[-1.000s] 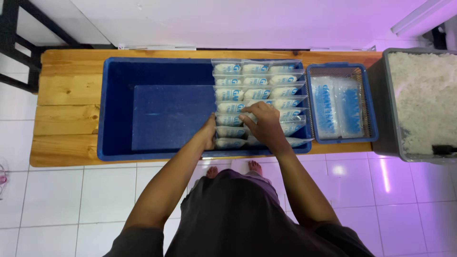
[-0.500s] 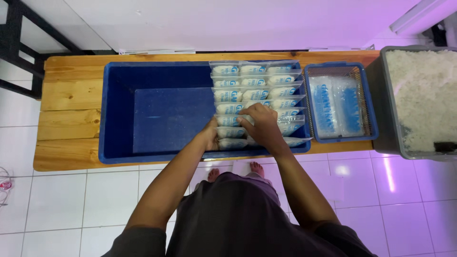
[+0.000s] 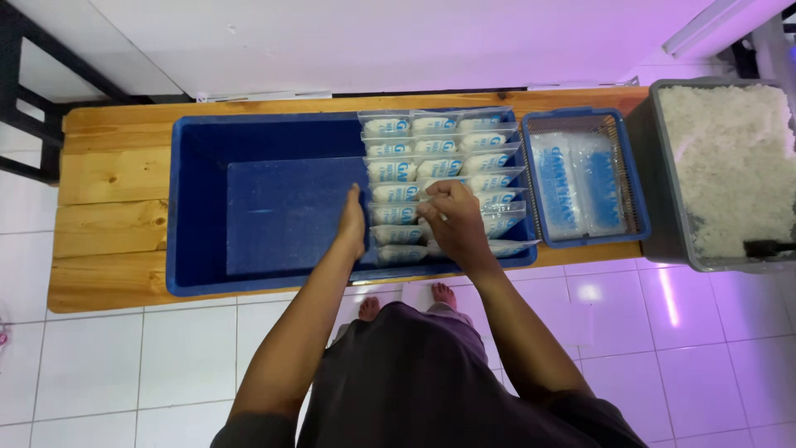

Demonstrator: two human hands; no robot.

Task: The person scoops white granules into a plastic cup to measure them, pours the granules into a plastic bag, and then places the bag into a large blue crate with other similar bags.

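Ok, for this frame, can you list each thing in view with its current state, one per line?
Large blue bin: left part bare, right part packed.
Sealed bags: lying in overlapping rows.
Left hand: flat against the rows' left edge.
Right hand: fingers resting on a bag.
Small blue basket: holds flat bags.
Grey tub: filled with white grains.

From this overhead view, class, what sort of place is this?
Probably a small food-packing workspace: sealed packets lie in rows in a blue tub on a wooden bench, beside a grey bin of white grains.
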